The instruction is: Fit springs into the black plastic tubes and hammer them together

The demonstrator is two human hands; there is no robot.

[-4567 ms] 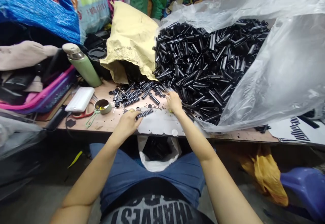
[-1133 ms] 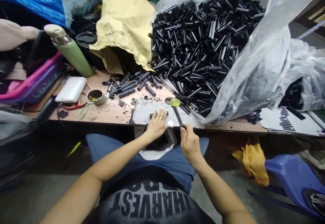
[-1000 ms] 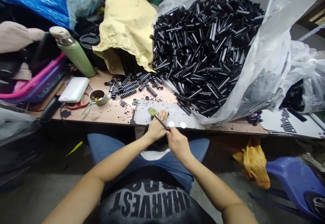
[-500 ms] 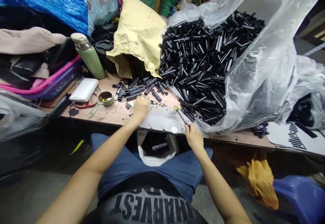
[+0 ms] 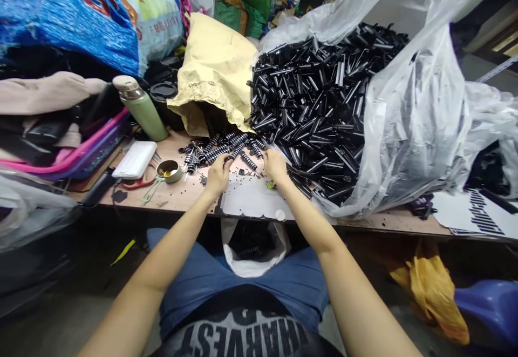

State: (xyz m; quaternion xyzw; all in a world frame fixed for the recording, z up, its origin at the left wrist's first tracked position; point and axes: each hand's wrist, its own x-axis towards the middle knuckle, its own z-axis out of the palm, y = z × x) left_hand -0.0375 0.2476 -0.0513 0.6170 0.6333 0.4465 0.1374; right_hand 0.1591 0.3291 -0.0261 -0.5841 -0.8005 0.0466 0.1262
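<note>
Reaching at frame centre, left hand (image 5: 217, 174) and right hand (image 5: 274, 164) rest curled on the springs (image 5: 226, 147) strewn on the table (image 5: 170, 197); grip unclear. Yellow sack (image 5: 216, 71) behind, black tubes (image 5: 319, 103) right, white bag (image 5: 254, 246) below.

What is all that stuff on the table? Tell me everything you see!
Black tubes: huge heap, black, in clear plastic bag, right.
Ringed parts: a cluster, black and white, spilling from yellow sack.
Flask: one, green, left.
White case: one, beside flask.
Small cup: one, metal, green handle.
White sheet: one, table edge.
White bag: one, below table edge.
Left hand: at the ringed parts.
Right hand: beside the tube heap.
</note>
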